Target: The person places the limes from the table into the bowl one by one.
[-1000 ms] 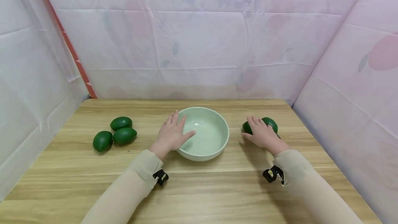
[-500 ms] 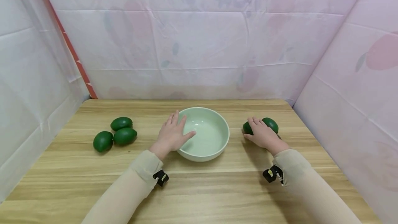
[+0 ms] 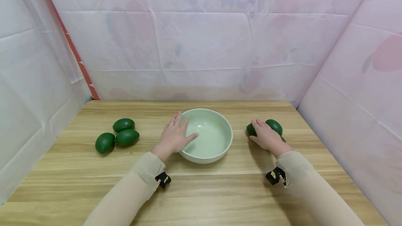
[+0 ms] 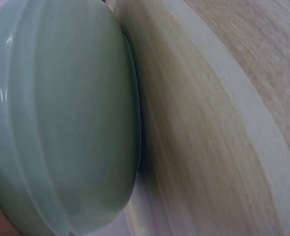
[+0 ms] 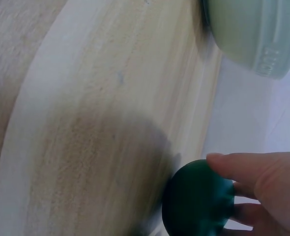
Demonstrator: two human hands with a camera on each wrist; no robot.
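At a light wooden table walled in by pale pink floral sheeting, a person's left hand rests relaxed on the rim of a mint-green bowl at centre, while the right hand curls over a green avocado at right. Three more avocados cluster at left.

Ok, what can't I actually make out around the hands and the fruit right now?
- Head view: right hand covers the green fruits beneath; their count is unclear.
- Right wrist view: fruit cut off by the bottom edge.
- Left wrist view: bowl fills the frame; left hand barely shows.
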